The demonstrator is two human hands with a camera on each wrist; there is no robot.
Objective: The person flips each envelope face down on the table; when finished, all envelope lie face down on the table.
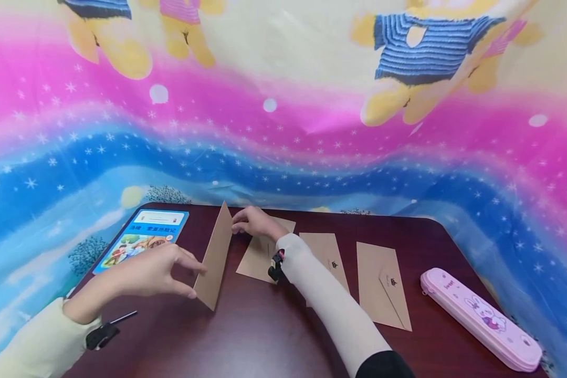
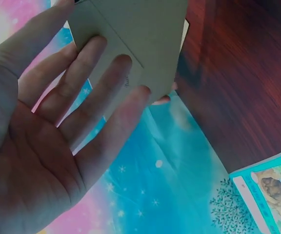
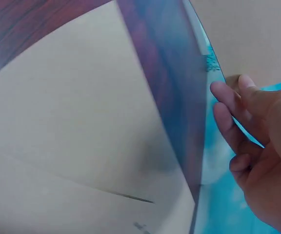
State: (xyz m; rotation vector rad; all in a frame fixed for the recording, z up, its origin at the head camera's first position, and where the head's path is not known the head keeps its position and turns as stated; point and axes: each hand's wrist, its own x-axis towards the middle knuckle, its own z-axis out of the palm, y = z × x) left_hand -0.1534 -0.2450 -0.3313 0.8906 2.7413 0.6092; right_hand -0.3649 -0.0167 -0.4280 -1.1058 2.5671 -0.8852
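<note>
A kraft-paper envelope (image 1: 218, 254) stands upright on edge, left of the table's middle. My right hand (image 1: 256, 222) pinches its far edge between thumb and fingertips; the right wrist view also shows this hand (image 3: 265, 129) at the edge of the paper. On the near side is my left hand (image 1: 152, 269), its fingers fairly straight and the fingertips at the envelope's left face. In the left wrist view these fingers lie in front of the envelope's flap side (image 2: 155, 44). Another brown envelope (image 1: 252, 262) lies flat beneath my right forearm and hand.
Two more brown envelopes lie to the right: one partly covered by my right sleeve (image 1: 318, 244), one with a crown print (image 1: 375, 273). A pink pencil case (image 1: 482, 320) is at the right edge, a blue picture book (image 1: 137, 236) at the left. A printed curtain (image 1: 283, 131) hangs behind.
</note>
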